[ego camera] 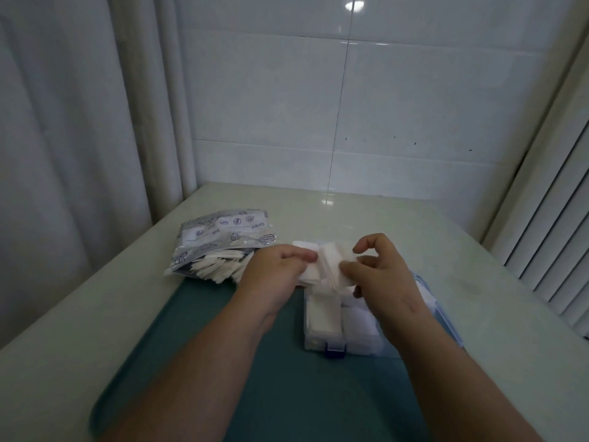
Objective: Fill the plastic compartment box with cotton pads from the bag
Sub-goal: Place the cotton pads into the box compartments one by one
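Both grips — left hand (276, 267), right hand (381, 270) — pinch one cotton pad stack (331, 266) over the box (314, 342), far edge.

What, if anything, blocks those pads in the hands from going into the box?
Nothing visible. The left hand and right hand hold the cotton pads just over the far end of the open box, whose near compartments already hold pads.

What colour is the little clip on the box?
The clip is dark blue, in the head view.
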